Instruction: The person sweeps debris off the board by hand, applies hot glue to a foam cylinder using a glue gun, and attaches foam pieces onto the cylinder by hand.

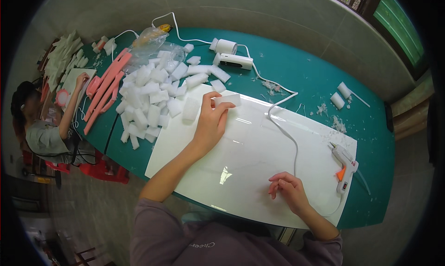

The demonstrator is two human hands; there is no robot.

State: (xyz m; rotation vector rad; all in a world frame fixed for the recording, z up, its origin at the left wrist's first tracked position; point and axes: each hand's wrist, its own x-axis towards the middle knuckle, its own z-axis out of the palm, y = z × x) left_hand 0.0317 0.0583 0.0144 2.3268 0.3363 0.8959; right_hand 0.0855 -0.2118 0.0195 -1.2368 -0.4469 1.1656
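Purple fabric shirt (236,252) nearest; your left hand (211,122) pinches a white rectangular foam block (229,100); your right hand (289,191), unloaded, curls loosely over a glossy white rectangular board (250,145).

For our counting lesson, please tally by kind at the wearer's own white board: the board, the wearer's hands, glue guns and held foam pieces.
White board: 1
Hands (left hand, right hand): 2
Glue gun: 1
Held foam piece: 1
Total: 5

Foam piece (230,98) apparently part-hidden, window (397,32) cropped
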